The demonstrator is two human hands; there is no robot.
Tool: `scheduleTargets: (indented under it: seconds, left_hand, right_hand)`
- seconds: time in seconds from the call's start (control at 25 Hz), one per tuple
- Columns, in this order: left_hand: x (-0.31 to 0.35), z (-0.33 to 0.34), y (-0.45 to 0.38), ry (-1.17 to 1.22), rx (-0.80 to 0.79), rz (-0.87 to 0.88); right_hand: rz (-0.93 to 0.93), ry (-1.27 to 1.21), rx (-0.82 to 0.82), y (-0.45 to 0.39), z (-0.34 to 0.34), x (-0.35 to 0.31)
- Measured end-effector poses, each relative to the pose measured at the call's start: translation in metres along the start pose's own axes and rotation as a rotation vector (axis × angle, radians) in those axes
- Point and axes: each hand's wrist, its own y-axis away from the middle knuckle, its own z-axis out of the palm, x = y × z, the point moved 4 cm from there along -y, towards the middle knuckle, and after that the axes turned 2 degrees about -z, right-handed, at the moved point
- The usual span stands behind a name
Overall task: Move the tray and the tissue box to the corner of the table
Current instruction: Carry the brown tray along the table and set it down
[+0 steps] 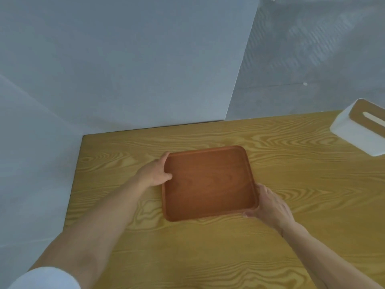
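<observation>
A reddish-brown wooden tray (209,182) with rounded corners lies on the yellow wood-grain table (208,257), a little in from the table's far left corner. My left hand (155,173) grips the tray's left rim near its far corner, thumb inside the rim. My right hand (269,206) holds the tray's near right corner, fingers curled under the edge. A white tissue box (362,128) with a wooden slotted lid stands at the far right of the table, partly cut off by the frame edge.
Grey-blue walls meet the table along its far edge and its left edge, forming the corner (83,136) at the far left. Bare tabletop lies between the tray and that corner.
</observation>
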Motion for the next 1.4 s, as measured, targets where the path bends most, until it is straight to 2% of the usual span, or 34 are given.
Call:
scheduleTargets:
  seconds: [0.28, 0.48, 0.68, 0.8, 1.4]
  left_hand:
    - [-0.003, 0.005, -0.010, -0.035, 0.025, 0.001]
    - [-0.014, 0.040, 0.038, -0.031, 0.276, -0.002]
    - [-0.029, 0.097, 0.085, 0.047, 0.255, 0.079]
    - [-0.034, 0.109, 0.094, 0.050, 0.276, 0.092]
    - [-0.034, 0.082, 0.065, -0.008, 0.260, 0.001]
  right_hand:
    - [0.004, 0.082, -0.006, -0.003, 0.005, 0.005]
    - [-0.067, 0.170, 0.046, 0.010, 0.012, 0.014]
    - [-0.112, 0.205, 0.037, 0.010, 0.019, 0.018]
    - [-0.126, 0.172, 0.056, 0.011, 0.022, 0.020]
    - [-0.069, 0.125, 0.053, -0.027, 0.008, 0.012]
